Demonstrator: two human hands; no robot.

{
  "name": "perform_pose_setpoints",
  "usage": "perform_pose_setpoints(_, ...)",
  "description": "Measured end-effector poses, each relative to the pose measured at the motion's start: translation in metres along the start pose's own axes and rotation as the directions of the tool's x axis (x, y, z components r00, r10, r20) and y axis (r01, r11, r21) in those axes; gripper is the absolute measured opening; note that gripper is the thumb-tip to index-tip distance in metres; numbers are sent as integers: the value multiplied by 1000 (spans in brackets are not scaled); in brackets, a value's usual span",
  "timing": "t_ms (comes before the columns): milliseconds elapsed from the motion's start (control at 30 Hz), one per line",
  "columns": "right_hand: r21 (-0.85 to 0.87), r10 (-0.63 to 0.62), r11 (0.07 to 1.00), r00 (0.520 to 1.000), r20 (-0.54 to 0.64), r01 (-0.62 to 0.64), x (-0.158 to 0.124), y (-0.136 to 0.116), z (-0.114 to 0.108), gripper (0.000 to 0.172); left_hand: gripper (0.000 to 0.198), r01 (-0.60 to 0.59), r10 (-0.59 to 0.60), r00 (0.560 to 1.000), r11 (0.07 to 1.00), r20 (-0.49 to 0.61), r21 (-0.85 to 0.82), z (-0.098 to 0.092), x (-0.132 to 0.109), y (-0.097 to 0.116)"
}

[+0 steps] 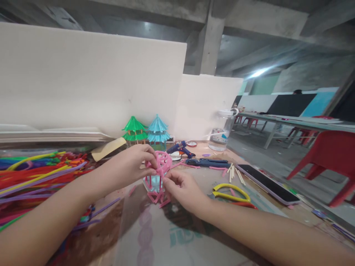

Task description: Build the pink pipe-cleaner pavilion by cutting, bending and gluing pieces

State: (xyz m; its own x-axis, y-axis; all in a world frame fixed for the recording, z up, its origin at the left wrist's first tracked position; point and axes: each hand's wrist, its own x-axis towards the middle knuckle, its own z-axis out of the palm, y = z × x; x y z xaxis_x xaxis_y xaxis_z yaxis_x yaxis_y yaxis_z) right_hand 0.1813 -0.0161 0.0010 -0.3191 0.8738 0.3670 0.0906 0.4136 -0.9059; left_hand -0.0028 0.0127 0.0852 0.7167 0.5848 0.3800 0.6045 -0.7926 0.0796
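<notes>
A small pink pipe-cleaner pavilion (164, 159) stands in front of me, with a domed lattice top, upright posts and zigzag pieces around its foot. My left hand (135, 162) comes over it from the left, with thumb and fingers closed on the edge of the top. On the other side, my right hand (184, 190) pinches the frame just below the top, near a post. Something pale blue shows between the posts. Both sets of fingertips partly cover the pink frame, so the exact spot they grip is hard to see.
Behind stand a green pavilion (134, 129) and a blue pavilion (157, 129). A glue gun (183, 148), dark blue pliers-like tool (206, 162), yellow-handled scissors (233, 192), phone (267, 184) and water bottle (221, 131) lie or stand rightward. Colourful pipe cleaners (36, 177) are heaped left.
</notes>
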Motion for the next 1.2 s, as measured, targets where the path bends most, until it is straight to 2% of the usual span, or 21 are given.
perform_pose_setpoints(133, 52, 56, 997, 998, 39, -58, 3, 2, 0, 26, 9, 29, -30, 1000, 999, 10, 14, -1, 1, 2)
perform_pose_setpoints(300, 97, 67, 993, 997, 43, -71, 5, 5, 1, 30, 8, 53, -53, 998, 999, 15, -1, -2, 0, 5)
perform_pose_setpoints(600, 234, 84, 966, 989, 119, -110, 8, -1, -5, 51, 19, 87, -87, 996, 996, 5, -8, -3, 1, 6)
perform_pose_setpoints(800, 313, 125, 935, 980, 153, -168, 9, 2, -4, 48, 16, 93, -93, 996, 996, 1, -18, -2, 0, 6)
perform_pose_setpoints(1000, 354, 139, 917, 980, 146, -183, 10, 2, -5, 46, 21, 202, -205, 979, 956, 5, -212, 2, -1, 5)
perform_pose_setpoints(1100, 354, 142, 916, 979, 148, -187, 11, 2, -5, 45, 21, 194, -191, 981, 963, 38, -184, -2, 0, 11)
perform_pose_setpoints(1200, 353, 136, 919, 980, 143, -179, 11, 3, -5, 44, 20, 139, -133, 989, 984, 62, -113, -5, 1, 17)
